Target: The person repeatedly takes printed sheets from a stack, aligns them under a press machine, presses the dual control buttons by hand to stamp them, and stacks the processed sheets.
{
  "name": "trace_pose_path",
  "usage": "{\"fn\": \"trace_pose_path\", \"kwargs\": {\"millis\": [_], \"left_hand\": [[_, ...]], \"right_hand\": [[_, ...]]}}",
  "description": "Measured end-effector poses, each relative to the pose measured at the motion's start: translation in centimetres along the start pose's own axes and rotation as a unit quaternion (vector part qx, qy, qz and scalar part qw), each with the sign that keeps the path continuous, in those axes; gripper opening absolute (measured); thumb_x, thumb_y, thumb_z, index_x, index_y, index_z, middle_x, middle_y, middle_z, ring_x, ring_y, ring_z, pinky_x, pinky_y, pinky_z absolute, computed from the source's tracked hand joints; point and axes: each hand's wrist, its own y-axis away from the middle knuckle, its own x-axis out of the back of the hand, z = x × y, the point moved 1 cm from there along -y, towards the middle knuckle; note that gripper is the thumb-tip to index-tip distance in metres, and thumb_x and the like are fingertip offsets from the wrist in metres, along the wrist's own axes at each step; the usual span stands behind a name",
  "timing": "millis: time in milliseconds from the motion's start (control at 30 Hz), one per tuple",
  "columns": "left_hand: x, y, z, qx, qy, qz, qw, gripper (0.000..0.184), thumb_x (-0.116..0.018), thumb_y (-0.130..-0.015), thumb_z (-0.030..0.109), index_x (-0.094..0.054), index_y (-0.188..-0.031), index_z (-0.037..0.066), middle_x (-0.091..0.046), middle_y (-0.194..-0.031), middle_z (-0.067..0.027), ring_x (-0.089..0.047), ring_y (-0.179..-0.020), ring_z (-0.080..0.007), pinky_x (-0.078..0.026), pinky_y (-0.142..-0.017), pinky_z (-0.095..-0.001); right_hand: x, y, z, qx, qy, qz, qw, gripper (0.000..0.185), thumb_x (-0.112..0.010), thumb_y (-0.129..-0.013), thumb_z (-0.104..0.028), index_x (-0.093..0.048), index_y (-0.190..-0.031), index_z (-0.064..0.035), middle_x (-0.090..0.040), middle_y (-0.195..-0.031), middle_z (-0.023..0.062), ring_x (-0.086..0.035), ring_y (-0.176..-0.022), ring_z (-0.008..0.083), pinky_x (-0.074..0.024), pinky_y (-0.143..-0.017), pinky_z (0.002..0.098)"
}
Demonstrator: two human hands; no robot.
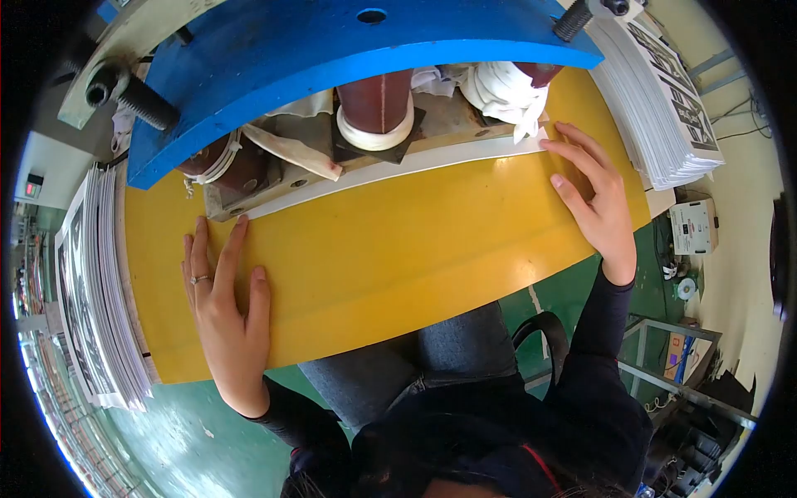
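Note:
My left hand (224, 311) lies on the yellow table (390, 257) with its fingers spread, a ring on one of them. Its index fingertip reaches the left end of a white strip (398, 170), which looks like the edge of a sheet or board. The strip runs along the front of a metal base block (303, 183) under a blue press plate (349, 41). At the strip's right end is my right hand (598, 199), fingers apart, one fingertip at the corner. Neither hand grips anything. Whatever lies farther back under the press is hidden.
Dark red cylinders (375, 104) wrapped in white cloth (502, 95) stand beneath the plate. Stacks of printed sheets rise at the left (104, 282) and right (656, 100). Large bolts (133, 91) jut out at the plate's corners. A metal frame (677, 332) stands at lower right.

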Motion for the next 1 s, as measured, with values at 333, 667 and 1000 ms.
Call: {"fn": "trace_pose_path", "kwargs": {"millis": [333, 667, 1000], "left_hand": [[0.05, -0.04, 0.12, 0.003, 0.003, 0.002, 1.0, 0.047, -0.058, -0.094, 0.018, -0.063, -0.141, 0.019, -0.042, -0.158, -0.0218, -0.033, -0.148, -0.0471, -0.03, -0.118, -0.0548], [-0.01, -0.04, 0.09, 0.0, 0.0, 0.009, 1.0, 0.047, -0.059, -0.093, 0.018, -0.064, -0.139, 0.019, -0.044, -0.157, -0.0212, -0.035, -0.147, -0.0467, -0.03, -0.118, -0.0547], [-0.03, -0.09, -0.07, -0.005, 0.0, 0.006, 1.0, 0.047, -0.058, -0.094, 0.018, -0.063, -0.14, 0.019, -0.043, -0.157, -0.0214, -0.035, -0.147, -0.0467, -0.03, -0.118, -0.0549]], "right_hand": [[0.19, -0.03, -0.14, -0.015, 0.004, -0.022, 1.0, 0.038, -0.062, -0.089, -0.009, -0.069, -0.126, -0.0073, -0.057, -0.143, 0.0185, -0.055, -0.134, 0.0351, -0.0405, -0.112, 0.0413], [0.01, 0.02, -0.13, -0.013, -0.014, -0.006, 1.0, 0.036, -0.067, -0.088, -0.012, -0.07, -0.124, -0.0115, -0.059, -0.14, 0.0181, -0.056, -0.13, 0.0367, -0.0438, -0.108, 0.0419], [0.07, 0.04, 0.03, 0.002, 0.0, -0.007, 1.0, 0.037, -0.068, -0.088, -0.012, -0.07, -0.125, -0.0117, -0.059, -0.14, 0.0188, -0.055, -0.132, 0.0371, -0.0432, -0.109, 0.0428]]}}
